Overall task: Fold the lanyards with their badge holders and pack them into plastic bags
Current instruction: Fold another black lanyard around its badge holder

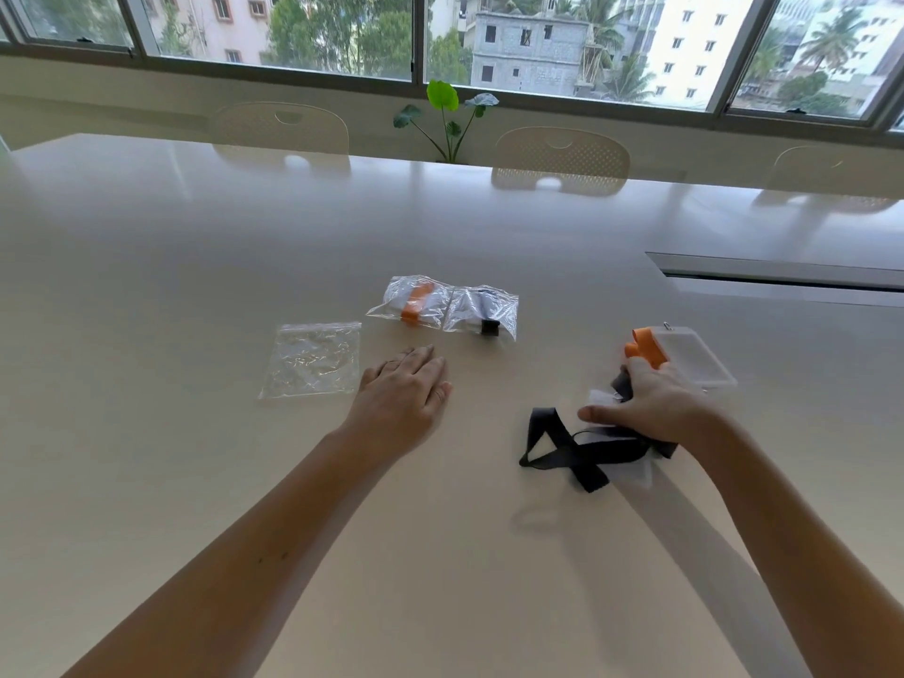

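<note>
My right hand [645,408] grips a badge holder with a black lanyard [572,450], whose loose strap trails to the left on the table. Just beyond that hand lies a second badge holder [694,359] with a folded orange lanyard [645,349]. My left hand [406,384] lies flat and open on the table, holding nothing. An empty clear plastic bag [313,359] sits flat to its left. Farther back lie two filled bags side by side: one with an orange lanyard [416,300], one with a black lanyard [482,310].
The white table [195,266] stretches wide in every direction. A cable slot [782,274] runs along the right side. Chairs [562,154] and a potted plant [447,119] stand at the far edge under the windows.
</note>
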Available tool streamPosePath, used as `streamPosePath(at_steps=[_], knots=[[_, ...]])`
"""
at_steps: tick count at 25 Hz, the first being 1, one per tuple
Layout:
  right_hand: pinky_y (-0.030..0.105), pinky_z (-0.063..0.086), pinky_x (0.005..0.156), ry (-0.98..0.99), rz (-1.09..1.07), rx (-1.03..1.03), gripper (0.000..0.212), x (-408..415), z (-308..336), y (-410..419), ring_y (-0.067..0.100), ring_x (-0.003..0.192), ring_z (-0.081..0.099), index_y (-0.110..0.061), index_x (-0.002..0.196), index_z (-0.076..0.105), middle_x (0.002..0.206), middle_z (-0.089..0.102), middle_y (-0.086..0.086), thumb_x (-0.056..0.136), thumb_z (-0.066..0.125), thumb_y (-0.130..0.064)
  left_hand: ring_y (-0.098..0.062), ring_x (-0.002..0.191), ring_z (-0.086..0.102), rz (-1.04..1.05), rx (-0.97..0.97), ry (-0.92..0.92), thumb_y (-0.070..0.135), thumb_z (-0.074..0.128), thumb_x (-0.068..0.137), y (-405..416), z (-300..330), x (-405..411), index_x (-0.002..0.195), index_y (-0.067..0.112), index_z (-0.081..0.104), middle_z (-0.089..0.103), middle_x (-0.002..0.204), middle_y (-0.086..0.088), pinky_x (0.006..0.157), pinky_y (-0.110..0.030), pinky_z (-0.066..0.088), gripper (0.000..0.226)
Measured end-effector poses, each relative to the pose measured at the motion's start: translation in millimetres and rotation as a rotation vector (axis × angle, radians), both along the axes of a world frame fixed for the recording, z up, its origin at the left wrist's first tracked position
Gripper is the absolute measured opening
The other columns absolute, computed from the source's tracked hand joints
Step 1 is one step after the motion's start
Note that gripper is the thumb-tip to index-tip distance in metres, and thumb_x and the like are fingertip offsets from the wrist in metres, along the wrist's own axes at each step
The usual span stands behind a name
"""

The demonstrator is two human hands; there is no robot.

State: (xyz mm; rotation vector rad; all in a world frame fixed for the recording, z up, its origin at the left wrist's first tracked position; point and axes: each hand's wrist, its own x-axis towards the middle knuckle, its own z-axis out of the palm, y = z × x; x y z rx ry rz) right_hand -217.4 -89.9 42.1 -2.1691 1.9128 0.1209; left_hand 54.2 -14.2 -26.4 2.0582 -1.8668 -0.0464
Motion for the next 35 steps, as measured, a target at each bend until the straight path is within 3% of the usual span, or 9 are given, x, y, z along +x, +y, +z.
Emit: streamPosePath(at_steps=[3, 8, 12, 17, 20, 24, 27, 32, 35], knots=[[0.038, 0.04, 0.095, -0.041, 0.011, 0.009, 0.088, 12, -5, 5, 0.03, 0.118, 0.045, -0.018, 0.135, 0.037, 0.132, 0.042, 0.015, 0.068, 0.067, -0.066, -0.013, 0.142, 0.021, -0.002, 0.005, 0.003, 0.041, 0.033, 0.099, 1, 1, 0, 0.142, 0.028, 0.037, 0.026, 0.155, 0.007, 0.11, -0.032, 0.016, 0.046], [0.03, 0.039, 0.079, -0.277, 0.015, 0.021, 0.072, 45, -7, 4, 0.022, 0.102, 0.049, -0.014, 0.122, 0.05, 0.118, 0.055, 0.011, 0.065, 0.08, -0.047, -0.013, 0.142, 0.021, -0.025, 0.015, 0.016, 0.041, 0.034, 0.098, 2, 2, 1, 0.142, 0.029, 0.036, 0.025, 0.155, 0.007, 0.111, -0.032, 0.014, 0.046], [0.03, 0.039, 0.079, -0.378, 0.001, 0.054, 0.066, 79, -11, 2, 0.024, 0.109, 0.048, -0.01, 0.118, 0.054, 0.117, 0.052, 0.01, 0.066, 0.081, -0.041, -0.013, 0.138, 0.027, -0.06, 0.056, 0.172, 0.046, 0.042, 0.095, -1, 7, 7, 0.137, 0.031, 0.045, 0.032, 0.15, 0.015, 0.108, -0.035, 0.017, 0.044], [0.027, 0.036, 0.058, -0.447, 0.044, 0.176, 0.048, 110, -11, -3, 0.02, 0.075, 0.052, -0.007, 0.086, 0.061, 0.078, 0.054, 0.005, 0.064, 0.083, -0.043, -0.013, 0.135, 0.024, -0.137, 0.181, 0.25, 0.059, 0.043, 0.09, -4, 19, 14, 0.135, 0.031, 0.047, 0.033, 0.146, 0.016, 0.103, -0.034, 0.016, 0.053], [0.024, 0.039, 0.056, -0.667, 0.063, 0.262, 0.036, 118, -13, -2, 0.016, 0.066, 0.053, -0.01, 0.076, 0.059, 0.07, 0.053, 0.003, 0.066, 0.084, -0.034, -0.014, 0.13, 0.037, -0.203, 0.199, 0.504, 0.05, 0.056, 0.088, -2, 29, 25, 0.135, 0.025, 0.046, 0.046, 0.138, 0.008, 0.108, -0.037, 0.029, 0.054], [0.022, 0.05, 0.052, -1.149, 0.067, 0.417, 0.024, 125, -6, -4, 0.012, 0.057, 0.062, -0.004, 0.079, 0.063, 0.067, 0.061, 0.004, 0.07, 0.081, -0.016, -0.023, 0.097, 0.067, -0.224, 0.268, 1.023, 0.028, 0.072, 0.081, 0, 45, 40, 0.122, 0.019, 0.054, 0.068, 0.105, -0.005, 0.085, -0.034, 0.055, 0.046], [0.025, 0.054, 0.056, -1.334, 0.076, 0.469, 0.044, 127, -1, -9, 0.016, 0.059, 0.063, 0.004, 0.093, 0.063, 0.073, 0.061, 0.01, 0.063, 0.081, -0.023, -0.017, 0.086, 0.069, -0.206, 0.257, 1.078, 0.023, 0.079, 0.075, -1, 52, 45, 0.108, 0.022, 0.065, 0.072, 0.097, -0.001, 0.073, -0.028, 0.058, 0.037], [0.027, 0.054, 0.062, -1.321, 0.078, 0.533, 0.041, 112, 5, -23, 0.02, 0.068, 0.064, -0.009, 0.098, 0.064, 0.081, 0.068, 0.011, 0.065, 0.078, -0.031, -0.018, 0.08, 0.068, -0.201, 0.14, 1.031, 0.023, 0.079, 0.073, -2, 72, 68, 0.1, 0.018, 0.069, 0.072, 0.091, -0.005, 0.074, -0.033, 0.056, 0.029], [0.032, 0.057, 0.074, -0.887, 0.165, 0.659, 0.031, 96, 11, -24, 0.018, 0.085, 0.069, -0.016, 0.102, 0.068, 0.095, 0.073, 0.007, 0.075, 0.073, -0.03, -0.019, 0.081, 0.067, -0.254, 0.213, 0.978, 0.034, 0.075, 0.073, 1, 88, 84, 0.102, 0.016, 0.069, 0.072, 0.093, -0.008, 0.074, -0.032, 0.052, 0.035]])
